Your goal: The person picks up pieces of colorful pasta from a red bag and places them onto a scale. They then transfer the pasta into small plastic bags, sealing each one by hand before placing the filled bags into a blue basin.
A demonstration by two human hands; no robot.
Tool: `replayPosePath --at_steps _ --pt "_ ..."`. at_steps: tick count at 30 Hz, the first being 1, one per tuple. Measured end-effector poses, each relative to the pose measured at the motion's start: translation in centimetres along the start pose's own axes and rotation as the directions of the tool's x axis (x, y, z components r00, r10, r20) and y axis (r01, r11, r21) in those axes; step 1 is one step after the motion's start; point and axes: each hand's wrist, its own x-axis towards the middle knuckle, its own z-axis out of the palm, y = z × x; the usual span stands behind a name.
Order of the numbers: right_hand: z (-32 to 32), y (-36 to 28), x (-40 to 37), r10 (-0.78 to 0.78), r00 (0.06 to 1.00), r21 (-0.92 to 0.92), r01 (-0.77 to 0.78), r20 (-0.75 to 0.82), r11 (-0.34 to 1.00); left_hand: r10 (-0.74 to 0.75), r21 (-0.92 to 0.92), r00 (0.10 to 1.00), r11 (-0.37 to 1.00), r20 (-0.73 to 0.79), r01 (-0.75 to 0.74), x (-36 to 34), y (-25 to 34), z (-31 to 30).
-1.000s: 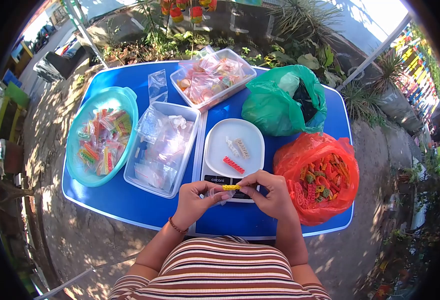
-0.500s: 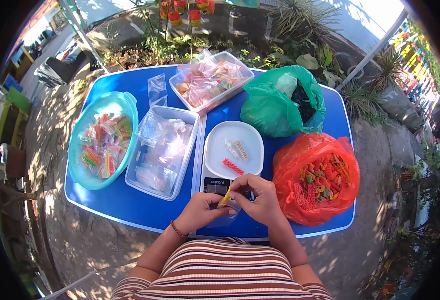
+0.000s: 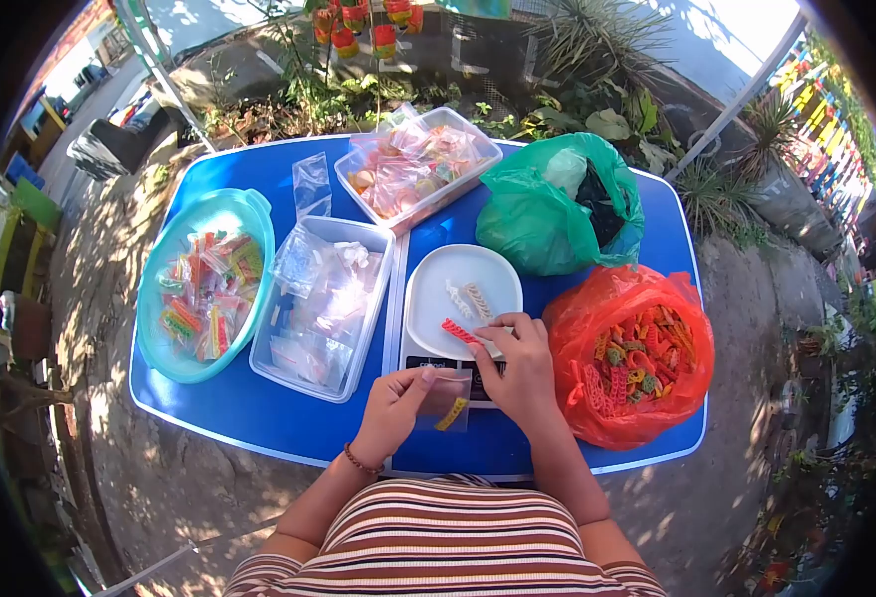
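My left hand [image 3: 393, 406] pinches the top edge of a small clear bag [image 3: 455, 386], in which a yellow twisted piece [image 3: 450, 413] lies. On the white scale's plate [image 3: 428, 284], my right hand [image 3: 517, 363] has its fingertips closed at the lower end of a red twisted piece [image 3: 455, 329]. Beside that red piece lie a white piece [image 3: 459, 298] and a beige piece [image 3: 478, 298]. The scale's dark display is partly covered by my right hand and the bag.
A turquoise basin [image 3: 149, 298] of filled bags stands left, near a clear tub [image 3: 330, 393] of empty bags. Another tub [image 3: 413, 219] holds filled bags behind. A green bag [image 3: 517, 214] and a red bag [image 3: 582, 298] of colored pieces stand right, on the blue table [image 3: 209, 418].
The yellow piece has gone from between my fingers into the small bag. My right hand has moved up and away from the bag to the red piece on the plate.
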Motion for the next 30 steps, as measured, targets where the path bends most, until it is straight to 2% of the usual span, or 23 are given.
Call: replayPosePath --at_steps 3,6,7,9,10,13,15,17,20,23,24,26,29,30 --pt "1.7 1.3 -0.6 -0.043 0.999 -0.039 0.042 -0.008 0.998 -0.18 -0.314 0.983 0.936 -0.048 0.156 -0.2 0.7 0.1" --pt "1.4 1.3 -0.6 -0.063 0.998 -0.074 0.062 -0.009 0.995 -0.046 -0.215 0.993 0.976 -0.109 0.022 -0.4 -0.2 0.6" --pt "1.0 1.0 -0.6 0.057 0.998 0.077 -0.06 0.034 0.995 0.01 -0.134 0.993 0.991 -0.115 -0.025 -0.5 -0.4 0.4" --pt "0.0 0.5 -0.9 0.269 0.949 0.344 -0.311 0.167 0.886 0.121 0.03 0.987 0.993 -0.108 -0.118 -0.4 -0.7 0.0" --pt "0.0 0.9 -1.3 0.231 0.961 0.567 -0.277 0.153 0.776 0.128 0.07 0.985 0.99 -0.119 -0.12 -0.5 -0.6 -0.1" --pt "-1.9 0.4 -1.6 0.177 0.933 0.805 -0.359 0.313 0.472 0.181 0.174 0.975 0.972 -0.126 -0.158 -0.6 -0.5 -0.1" --pt "-2.6 0.8 -1.6 0.085 0.956 0.666 -0.257 0.28 0.7 0.261 0.221 0.96 0.947 -0.102 -0.234 -0.4 -0.8 -0.2" --pt "-3.9 0.7 -1.2 -0.011 0.955 0.487 -0.142 0.297 0.862 0.303 0.361 0.952 0.893 -0.041 -0.268 -0.4 -0.3 -0.2" --pt "-4.2 0.2 -0.9 -0.106 0.961 0.461 -0.026 0.257 0.887 0.303 0.495 0.951 0.818 0.06 -0.292 -0.3 0.6 0.1" --pt "-4.0 -1.3 -0.7 -0.072 0.967 0.432 -0.041 0.243 0.901 0.267 0.527 0.958 0.801 0.108 -0.283 -0.5 1.0 0.5" --pt "-3.4 -1.6 -1.0 -0.044 0.967 0.491 -0.089 0.252 0.866 0.256 0.526 0.96 0.804 0.115 -0.277 -0.6 1.0 0.7" --pt "-2.1 -1.8 -1.7 0.007 0.961 0.601 -0.179 0.277 0.779 0.243 0.502 0.967 0.829 0.072 -0.246 -0.4 0.1 0.5" --pt "-1.8 -1.5 -0.8 -0.147 0.952 0.608 -0.049 0.268 0.793 0.219 0.372 0.976 0.907 -0.013 -0.198 -0.7 -0.4 0.7" --pt "-1.5 -1.1 -0.2 -0.095 0.97 0.542 -0.042 0.222 0.839 0.208 0.31 0.977 0.933 -0.041 -0.185 -0.7 -0.4 0.7"
